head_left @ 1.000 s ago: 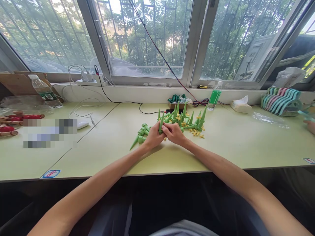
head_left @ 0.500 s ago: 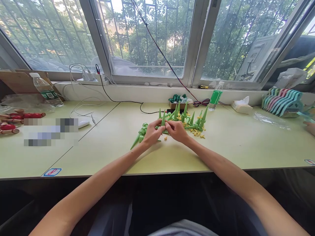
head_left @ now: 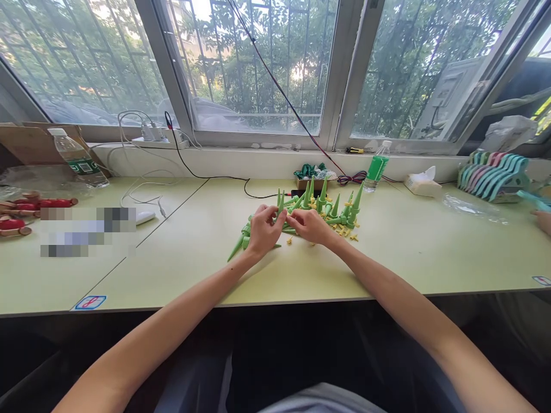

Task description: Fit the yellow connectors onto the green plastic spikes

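Observation:
My left hand (head_left: 266, 230) is closed round a green spike (head_left: 281, 202) whose pointed tip sticks up above the fingers. Right beside it, my right hand (head_left: 310, 225) has its fingers pinched together near the spike; what they hold, if anything, is too small to make out. Behind and to the right of the hands is a pile of green spikes (head_left: 355, 207), some upright, with small yellow pieces (head_left: 353, 237) among them. More green spikes (head_left: 235, 249) lie to the left of my left hand. A single yellow piece (head_left: 289, 241) lies in front of the hands.
A small box (head_left: 317, 183) with green cloth and a water bottle (head_left: 377, 166) stand behind the pile. Tissues (head_left: 423, 182) and hangers (head_left: 493, 176) are at the right, near another person's hand (head_left: 543, 222). Cables, a second bottle (head_left: 80, 159) and red wooden pieces (head_left: 45, 203) are at the left.
The green spike in my left hand has moved slightly left and tilted. My right hand has shifted a little, its fingertips now slightly apart from the spike.

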### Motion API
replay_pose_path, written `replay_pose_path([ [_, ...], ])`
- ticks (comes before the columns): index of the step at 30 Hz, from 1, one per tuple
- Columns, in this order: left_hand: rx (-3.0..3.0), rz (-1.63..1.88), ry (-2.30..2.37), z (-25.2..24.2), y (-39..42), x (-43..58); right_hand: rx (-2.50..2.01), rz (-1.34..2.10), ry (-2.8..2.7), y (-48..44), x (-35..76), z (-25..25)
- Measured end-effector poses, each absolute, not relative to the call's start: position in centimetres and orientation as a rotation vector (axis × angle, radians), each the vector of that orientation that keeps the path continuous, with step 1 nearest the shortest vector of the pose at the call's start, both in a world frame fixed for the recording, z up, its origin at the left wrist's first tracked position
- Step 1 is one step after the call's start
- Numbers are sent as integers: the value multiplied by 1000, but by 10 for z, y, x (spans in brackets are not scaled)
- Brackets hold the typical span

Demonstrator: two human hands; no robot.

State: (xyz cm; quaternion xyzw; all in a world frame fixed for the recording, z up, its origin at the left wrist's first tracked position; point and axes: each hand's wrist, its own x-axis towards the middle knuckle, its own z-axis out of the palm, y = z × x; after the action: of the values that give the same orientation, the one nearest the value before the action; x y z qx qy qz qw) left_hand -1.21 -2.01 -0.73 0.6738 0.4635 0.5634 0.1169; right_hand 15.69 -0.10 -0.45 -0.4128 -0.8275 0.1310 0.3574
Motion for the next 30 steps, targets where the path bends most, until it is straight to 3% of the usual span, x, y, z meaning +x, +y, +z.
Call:
replay_pose_path([
  [16,1950,1658,1392,-5,-27,-10,-1104,327,-2499,-9,151,-9],
  [30,1928,1682,1329,-3,-31,-7,-1087,315,-2401,-6,151,-11],
])
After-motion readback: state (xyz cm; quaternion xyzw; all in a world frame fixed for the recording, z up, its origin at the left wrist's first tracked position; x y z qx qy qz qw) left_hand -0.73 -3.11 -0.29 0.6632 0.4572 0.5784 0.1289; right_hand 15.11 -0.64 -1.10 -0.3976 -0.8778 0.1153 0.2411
